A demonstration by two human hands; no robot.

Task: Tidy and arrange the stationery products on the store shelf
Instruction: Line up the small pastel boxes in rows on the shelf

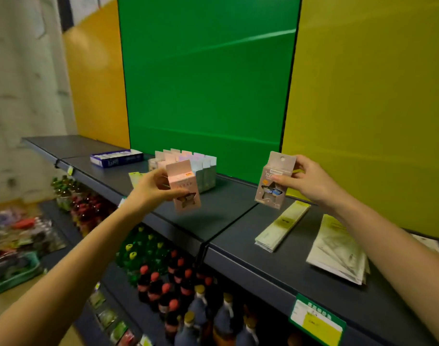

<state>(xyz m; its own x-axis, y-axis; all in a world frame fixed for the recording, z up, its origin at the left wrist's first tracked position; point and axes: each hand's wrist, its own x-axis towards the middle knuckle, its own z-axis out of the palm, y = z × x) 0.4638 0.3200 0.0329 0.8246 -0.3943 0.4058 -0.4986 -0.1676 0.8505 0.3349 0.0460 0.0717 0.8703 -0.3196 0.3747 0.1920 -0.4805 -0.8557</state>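
Nothing here reads clearly. The pink box (186, 191) in my left hand (148, 188) carries a line of print too blurred to make out, and so does the grey box (273, 181) in my right hand (310, 181). The blue box (116, 158) on the shelf (228, 221) shows white lettering, and the green price tag (315, 320) shows marks, all illegible.

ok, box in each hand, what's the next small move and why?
Probably set the pink box in the left hand down at the front of the box cluster on the shelf. That hand is already close to the cluster, whose boxes look alike and stand upright. The right hand holds a grey box farther off.
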